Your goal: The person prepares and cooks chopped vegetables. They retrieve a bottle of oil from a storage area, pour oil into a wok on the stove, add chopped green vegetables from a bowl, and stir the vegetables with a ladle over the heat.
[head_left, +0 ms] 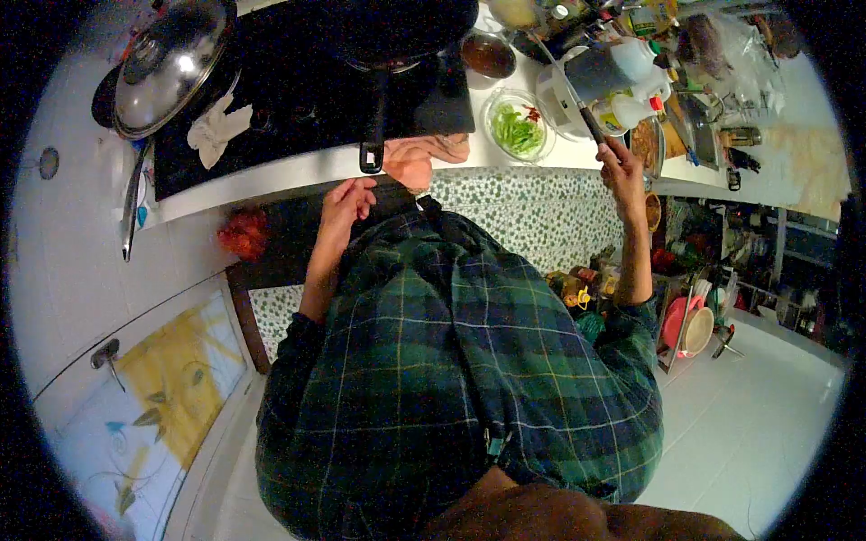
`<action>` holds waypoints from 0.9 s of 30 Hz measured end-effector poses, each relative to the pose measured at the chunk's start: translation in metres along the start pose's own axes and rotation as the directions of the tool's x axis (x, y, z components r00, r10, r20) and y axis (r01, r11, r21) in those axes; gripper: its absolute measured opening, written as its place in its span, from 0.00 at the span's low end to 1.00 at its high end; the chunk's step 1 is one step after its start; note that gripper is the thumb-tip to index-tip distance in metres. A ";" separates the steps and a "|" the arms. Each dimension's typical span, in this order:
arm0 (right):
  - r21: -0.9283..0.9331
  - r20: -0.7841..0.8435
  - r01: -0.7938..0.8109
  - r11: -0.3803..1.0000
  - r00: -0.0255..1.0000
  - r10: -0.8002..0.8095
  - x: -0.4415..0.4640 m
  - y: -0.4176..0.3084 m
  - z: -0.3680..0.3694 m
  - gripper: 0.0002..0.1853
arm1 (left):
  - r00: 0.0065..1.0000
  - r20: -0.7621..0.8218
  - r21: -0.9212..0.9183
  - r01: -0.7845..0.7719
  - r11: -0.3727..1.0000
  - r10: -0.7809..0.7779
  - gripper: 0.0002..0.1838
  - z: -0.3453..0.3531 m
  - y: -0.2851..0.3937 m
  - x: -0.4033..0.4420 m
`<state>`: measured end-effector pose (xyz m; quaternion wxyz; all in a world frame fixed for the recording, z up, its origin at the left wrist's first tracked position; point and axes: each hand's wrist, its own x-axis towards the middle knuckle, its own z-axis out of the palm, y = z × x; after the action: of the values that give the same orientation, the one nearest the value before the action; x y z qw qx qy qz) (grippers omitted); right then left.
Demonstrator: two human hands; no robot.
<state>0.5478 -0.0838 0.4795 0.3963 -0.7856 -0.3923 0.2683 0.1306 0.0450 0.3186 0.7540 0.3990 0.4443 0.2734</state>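
My right hand (622, 176) is closed around the dark handle of a long metal cooking utensil (566, 83). Its shaft points up and left toward the crowded back of the counter, where I cannot make out its head. Below the black handle of a pan (373, 108), my left hand (343, 212) hangs loosely with its fingers partly bent and nothing visible in them. The dark pan (397, 32) sits on the black stove. Between the two hands, a glass bowl (519, 126) holds sliced green vegetable and some red pieces.
A domed metal lid (171, 68) and a crumpled white cloth (219, 129) lie at the left of the stove (289, 126). A pinkish cloth (424, 155) drapes over the counter edge. Bottles, including a red-capped one (631, 110), crowd the right. A dish of brown food (646, 144) stands near my right hand.
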 end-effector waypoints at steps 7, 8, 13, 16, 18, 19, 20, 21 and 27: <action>-0.009 0.139 0.058 0.998 0.989 -0.056 0.003 -0.067 0.017 0.20 | 0.997 0.023 -0.060 -0.069 0.996 0.070 0.14 -0.006 -0.003 -0.005; -0.066 0.189 0.051 0.997 0.981 -0.037 0.006 -0.077 0.025 0.20 | 0.997 0.018 -0.055 -0.070 0.996 0.071 0.14 -0.007 -0.003 -0.005; -0.212 0.335 0.314 0.926 0.913 -0.233 0.049 -0.097 0.085 0.18 | 0.998 -0.001 -0.067 -0.065 0.996 0.065 0.14 -0.017 -0.006 -0.008; -0.244 0.387 0.381 0.892 0.882 -0.271 0.083 -0.110 0.114 0.20 | 0.997 -0.047 -0.093 -0.063 0.994 0.059 0.14 -0.020 -0.006 -0.014; -0.321 0.353 0.459 0.829 0.870 -0.345 0.099 -0.120 0.120 0.20 | 0.995 -0.071 -0.120 -0.080 0.990 0.072 0.15 -0.024 -0.009 -0.018; -0.397 0.319 0.517 0.758 0.853 -0.414 0.107 -0.125 0.124 0.21 | 0.993 -0.085 -0.105 -0.087 0.991 0.079 0.15 -0.028 -0.012 -0.019; -0.409 0.267 0.549 0.729 0.836 -0.480 0.123 -0.112 0.121 0.21 | 0.991 -0.099 -0.091 -0.095 0.991 0.085 0.15 -0.031 -0.014 -0.019; -0.453 0.288 0.553 0.699 0.833 -0.473 0.131 -0.112 0.114 0.20 | 0.991 -0.105 -0.095 -0.096 0.991 0.086 0.15 -0.031 -0.015 -0.021; -0.612 0.207 0.564 0.555 0.791 -0.576 0.107 -0.111 0.064 0.16 | 0.989 -0.135 -0.092 -0.077 0.993 0.064 0.15 -0.028 -0.011 -0.024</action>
<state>0.5152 0.0732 0.5253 0.1695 -0.7044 -0.6885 -0.0332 0.0956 0.0308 0.3124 0.7312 0.3585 0.4652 0.3470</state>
